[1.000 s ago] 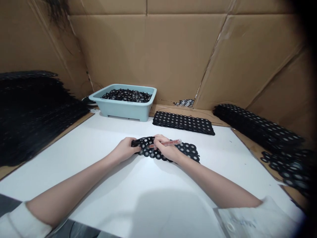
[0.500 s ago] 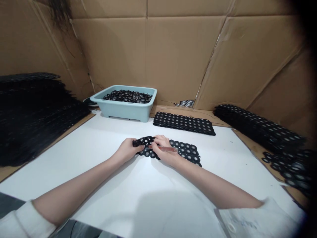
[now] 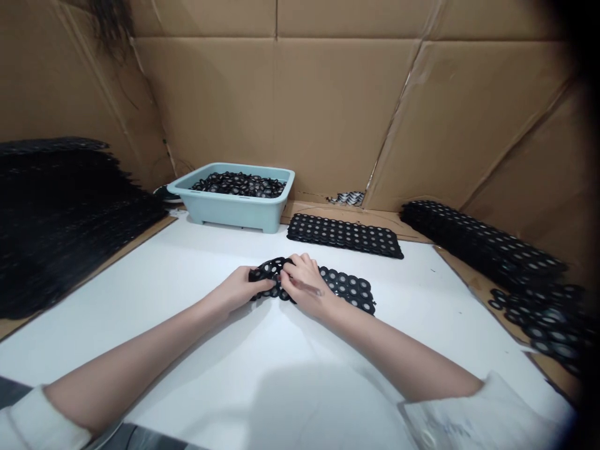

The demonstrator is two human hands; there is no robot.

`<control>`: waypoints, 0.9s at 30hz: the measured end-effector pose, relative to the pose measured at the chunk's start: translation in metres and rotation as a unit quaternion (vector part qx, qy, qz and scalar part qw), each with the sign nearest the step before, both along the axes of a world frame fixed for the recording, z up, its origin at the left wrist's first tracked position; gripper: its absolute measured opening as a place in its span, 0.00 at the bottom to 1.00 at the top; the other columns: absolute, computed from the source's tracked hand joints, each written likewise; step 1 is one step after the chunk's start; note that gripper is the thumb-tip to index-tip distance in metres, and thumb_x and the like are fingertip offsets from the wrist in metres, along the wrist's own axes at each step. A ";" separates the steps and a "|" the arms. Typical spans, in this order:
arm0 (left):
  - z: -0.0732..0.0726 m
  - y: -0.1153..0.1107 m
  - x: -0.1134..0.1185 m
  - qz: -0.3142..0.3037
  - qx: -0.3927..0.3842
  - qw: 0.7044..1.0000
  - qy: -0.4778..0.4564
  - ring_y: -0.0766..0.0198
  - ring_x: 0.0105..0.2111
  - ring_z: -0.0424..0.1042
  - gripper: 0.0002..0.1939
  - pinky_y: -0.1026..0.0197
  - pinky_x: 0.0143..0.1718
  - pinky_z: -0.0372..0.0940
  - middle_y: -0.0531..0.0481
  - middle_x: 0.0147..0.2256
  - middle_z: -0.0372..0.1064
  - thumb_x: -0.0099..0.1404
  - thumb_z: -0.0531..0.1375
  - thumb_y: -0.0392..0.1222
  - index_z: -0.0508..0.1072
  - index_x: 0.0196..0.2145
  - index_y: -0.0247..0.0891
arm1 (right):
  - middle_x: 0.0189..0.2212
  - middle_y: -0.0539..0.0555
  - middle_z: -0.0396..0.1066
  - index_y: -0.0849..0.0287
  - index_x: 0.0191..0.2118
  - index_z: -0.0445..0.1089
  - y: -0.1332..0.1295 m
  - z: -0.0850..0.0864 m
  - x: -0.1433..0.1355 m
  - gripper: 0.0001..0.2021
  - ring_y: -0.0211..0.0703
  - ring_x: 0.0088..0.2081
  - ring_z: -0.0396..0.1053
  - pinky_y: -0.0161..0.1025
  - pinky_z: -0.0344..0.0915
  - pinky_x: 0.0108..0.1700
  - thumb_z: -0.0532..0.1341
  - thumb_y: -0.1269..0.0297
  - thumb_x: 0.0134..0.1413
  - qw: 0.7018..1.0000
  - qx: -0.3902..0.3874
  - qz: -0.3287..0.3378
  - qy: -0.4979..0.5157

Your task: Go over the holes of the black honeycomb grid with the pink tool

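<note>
A black sheet of joined rings with pale centres (image 3: pixel 349 287) lies on the white table top, its left end raised and bent. My left hand (image 3: pixel 244 287) grips that left end, thumb in front and fingers behind it. Beside it, my right hand (image 3: pixel 302 281) is closed with its fingertips at the sheet's raised part. A slim, partly see-through reddish tool (image 3: pixel 309 288) sticks out of my right hand toward the wrist; its tip is hidden by the fingers.
Behind stands a light blue tub (image 3: pixel 234 211) of black ring pieces. Right of it lies a flat black ring sheet (image 3: pixel 344 234). Tall black stacks (image 3: pixel 60 219) rise at the left; more stacked sheets (image 3: pixel 482 240) and loose rings (image 3: pixel 548 319) lie at the right. Cardboard walls surround the table.
My right hand has turned a little, and the tool in it now points lower at its rear end. The whole view has shifted slightly.
</note>
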State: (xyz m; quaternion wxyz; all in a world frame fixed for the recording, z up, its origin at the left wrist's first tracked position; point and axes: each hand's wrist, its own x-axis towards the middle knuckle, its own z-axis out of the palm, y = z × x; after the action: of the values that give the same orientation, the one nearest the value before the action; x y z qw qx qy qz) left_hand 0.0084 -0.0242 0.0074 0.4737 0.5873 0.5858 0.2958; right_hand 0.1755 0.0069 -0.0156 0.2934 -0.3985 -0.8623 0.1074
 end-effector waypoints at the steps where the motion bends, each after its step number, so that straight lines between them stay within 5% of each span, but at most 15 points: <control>1: 0.001 0.002 -0.002 -0.014 0.023 0.999 0.025 0.64 0.24 0.64 0.14 0.64 0.25 0.55 0.49 0.24 0.66 0.50 0.57 0.47 0.69 0.28 0.31 | 0.29 0.52 0.60 0.58 0.23 0.59 0.002 0.000 0.002 0.12 0.42 0.35 0.54 0.41 0.53 0.38 0.48 0.65 0.55 1.000 -0.024 0.012 0.011; 6: 0.000 0.014 -0.013 -0.002 0.121 0.985 0.119 0.63 0.26 0.64 0.14 0.63 0.27 0.56 0.50 0.26 0.67 0.49 0.58 0.47 0.69 0.30 0.33 | 0.30 0.50 0.61 0.58 0.21 0.58 0.012 0.003 0.013 0.13 0.39 0.38 0.57 0.38 0.54 0.42 0.46 0.66 0.55 0.980 -0.151 0.072 0.105; 10: 0.002 0.020 -0.016 0.006 0.074 0.996 0.043 0.62 0.28 0.66 0.17 0.63 0.28 0.59 0.48 0.29 0.68 0.46 0.61 0.45 0.67 0.33 0.33 | 0.27 0.49 0.62 0.59 0.21 0.56 0.016 0.005 0.017 0.14 0.38 0.33 0.62 0.36 0.56 0.40 0.45 0.64 0.55 0.955 -0.218 0.062 0.190; 13: 0.008 0.020 -0.018 -0.011 0.022 1.000 0.010 0.61 0.27 0.66 0.18 0.63 0.25 0.59 0.47 0.29 0.68 0.49 0.60 0.50 0.67 0.33 0.33 | 0.25 0.49 0.64 0.59 0.21 0.58 0.015 0.003 0.015 0.14 0.38 0.32 0.63 0.36 0.56 0.39 0.44 0.63 0.55 0.947 -0.236 0.033 0.216; 19: 0.010 0.021 -0.022 -0.040 0.090 0.990 0.100 0.62 0.25 0.65 0.15 0.63 0.26 0.57 0.51 0.24 0.67 0.51 0.58 0.52 0.67 0.23 0.35 | 0.27 0.50 0.64 0.59 0.22 0.58 0.008 0.002 0.010 0.13 0.39 0.33 0.63 0.36 0.57 0.37 0.45 0.63 0.54 0.953 -0.214 0.038 0.210; 22: 0.006 0.020 -0.022 -0.036 0.170 0.964 0.200 0.60 0.29 0.65 0.13 0.61 0.31 0.57 0.51 0.27 0.68 0.54 0.55 0.50 0.69 0.26 0.37 | 0.29 0.51 0.64 0.58 0.24 0.59 0.005 0.004 0.009 0.12 0.40 0.34 0.62 0.37 0.57 0.38 0.46 0.63 0.54 0.957 -0.208 0.027 0.201; 27: 0.003 0.016 -0.018 -0.010 0.315 0.871 0.377 0.52 0.42 0.59 0.10 0.51 0.42 0.50 0.48 0.36 0.68 0.56 0.53 0.45 0.71 0.33 0.41 | 0.32 0.52 0.64 0.58 0.26 0.60 0.005 0.005 0.007 0.10 0.40 0.37 0.62 0.38 0.56 0.42 0.47 0.63 0.53 0.963 -0.205 0.016 0.175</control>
State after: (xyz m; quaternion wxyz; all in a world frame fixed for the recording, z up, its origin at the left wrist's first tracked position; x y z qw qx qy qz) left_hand -0.0095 -0.0081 0.0101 0.0097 0.7783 0.5893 0.2163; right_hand 0.1825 0.0115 -0.0110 0.3501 -0.4113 -0.7634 0.3544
